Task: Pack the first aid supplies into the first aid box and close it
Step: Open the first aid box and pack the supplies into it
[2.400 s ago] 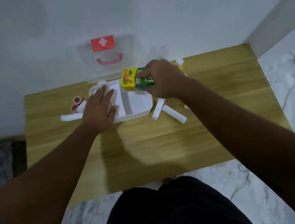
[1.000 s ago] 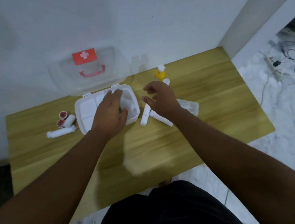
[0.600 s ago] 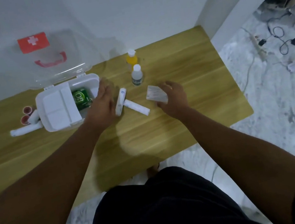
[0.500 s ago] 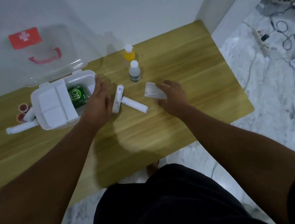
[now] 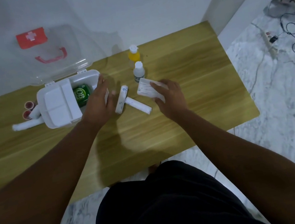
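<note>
First aid box [image 5: 57, 105] open at ten o'clock on the worktop [image 5: 191, 108], clear lid [image 5: 51, 55] tipped back against the wall, green packet [image 5: 81, 94] already lying inside the right compartment. Right hand [image 5: 169, 96] closed on a flat white packet [image 5: 146, 89], pinched between thumb and fingers, long axis running roughly ten to four. Box directly at nine o'clock from that packet, with two white rolls [image 5: 131, 102] lying crossed between them on the wood. Left hand [image 5: 98, 100] fingers spread, empty, resting at the box's right rim and far nearer the opening. Probably a short carry leftward over the rolls. Two bottles [image 5: 135, 63] upright at twelve o'clock, more rolls [image 5: 27, 120] left of the box.
</note>
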